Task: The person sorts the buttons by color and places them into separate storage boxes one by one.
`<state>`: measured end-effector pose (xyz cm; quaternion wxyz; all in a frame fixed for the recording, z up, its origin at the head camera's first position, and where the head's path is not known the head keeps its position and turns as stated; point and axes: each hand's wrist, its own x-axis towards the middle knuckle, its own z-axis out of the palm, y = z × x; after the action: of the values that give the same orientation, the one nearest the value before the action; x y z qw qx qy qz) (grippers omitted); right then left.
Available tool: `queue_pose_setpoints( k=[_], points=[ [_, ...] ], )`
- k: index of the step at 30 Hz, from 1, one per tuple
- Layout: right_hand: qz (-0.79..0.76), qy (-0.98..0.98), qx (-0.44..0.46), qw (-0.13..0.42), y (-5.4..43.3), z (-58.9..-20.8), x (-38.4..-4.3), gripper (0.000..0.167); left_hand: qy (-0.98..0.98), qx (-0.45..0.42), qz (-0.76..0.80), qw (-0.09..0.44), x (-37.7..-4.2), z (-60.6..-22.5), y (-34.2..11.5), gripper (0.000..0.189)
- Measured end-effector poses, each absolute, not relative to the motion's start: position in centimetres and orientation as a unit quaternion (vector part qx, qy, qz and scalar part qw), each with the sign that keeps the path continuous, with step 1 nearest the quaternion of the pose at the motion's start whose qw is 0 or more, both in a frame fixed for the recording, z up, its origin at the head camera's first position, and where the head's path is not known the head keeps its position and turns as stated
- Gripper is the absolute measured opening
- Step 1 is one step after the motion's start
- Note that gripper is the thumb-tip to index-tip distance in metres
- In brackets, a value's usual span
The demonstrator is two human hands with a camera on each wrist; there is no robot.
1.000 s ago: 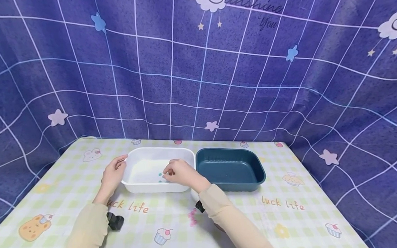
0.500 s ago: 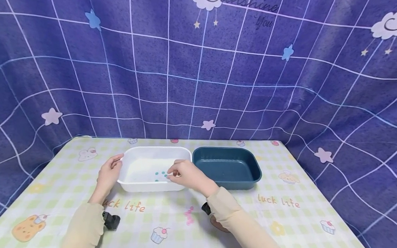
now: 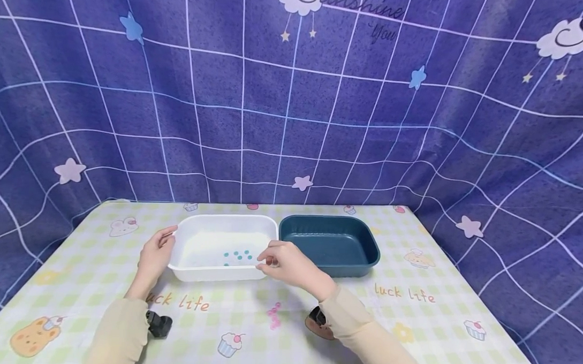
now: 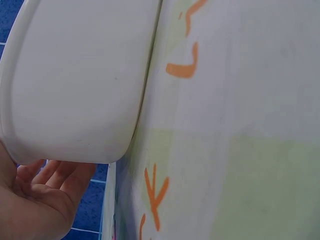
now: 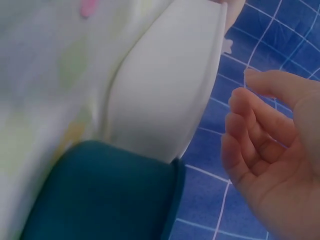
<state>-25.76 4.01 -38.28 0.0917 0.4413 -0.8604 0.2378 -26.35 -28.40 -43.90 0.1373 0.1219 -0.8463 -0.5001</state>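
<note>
In the head view, a white plastic tub (image 3: 217, 274) stands on the table with several small teal beads (image 3: 239, 257) scattered over the near right part of its floor. My left hand (image 3: 154, 256) rests against the tub's left end; in the left wrist view its relaxed fingers (image 4: 77, 182) lie along the outside of the wall. Over the tub's near right corner hovers my right hand (image 3: 289, 265). Its fingers are loosely bent, and the right wrist view shows a gap between thumb and fingertips with nothing in it.
A dark teal tub (image 3: 345, 269) sits against the white tub's right side, with nothing visible inside. The patterned tablecloth (image 3: 181, 346) covers the table, and a blue gridded curtain (image 3: 269, 97) hangs behind it.
My right hand has moved right, from low over the white tub's floor to its near right corner. More teal beads show on the floor now. The left hand stays at the tub's left end.
</note>
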Motion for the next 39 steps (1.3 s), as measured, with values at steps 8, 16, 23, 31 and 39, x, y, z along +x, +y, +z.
queue_pose_setpoints(
  k=[8, 16, 23, 31, 39],
  points=[
    [0.257, -0.857, 0.439, 0.088, 5.8, -38.9, -25.4, 0.016, -0.847, 0.117, -0.501, 0.136, -26.4, -43.9, -28.4, 0.046],
    [0.26, -0.859, 0.434, 0.073, 6.9, -39.7, -25.1, 0.014, -0.848, 0.114, -0.5, 0.133, -26.4, -43.7, -28.4, 0.047],
    [0.267, -0.86, 0.431, 0.059, 7.4, -40.7, -24.7, 0.013, -0.847, 0.115, -0.502, 0.134, -26.4, -43.8, -28.3, 0.047],
    [0.266, -0.864, 0.426, 0.046, 7.9, -41.3, -24.0, 0.015, -0.847, 0.126, -0.5, 0.132, -26.5, -43.8, -28.2, 0.047],
    [0.277, -0.858, 0.429, 0.041, 8.4, -42.0, -23.9, 0.015, -0.846, 0.127, -0.502, 0.128, -26.5, -43.8, -28.3, 0.047]
  ],
)
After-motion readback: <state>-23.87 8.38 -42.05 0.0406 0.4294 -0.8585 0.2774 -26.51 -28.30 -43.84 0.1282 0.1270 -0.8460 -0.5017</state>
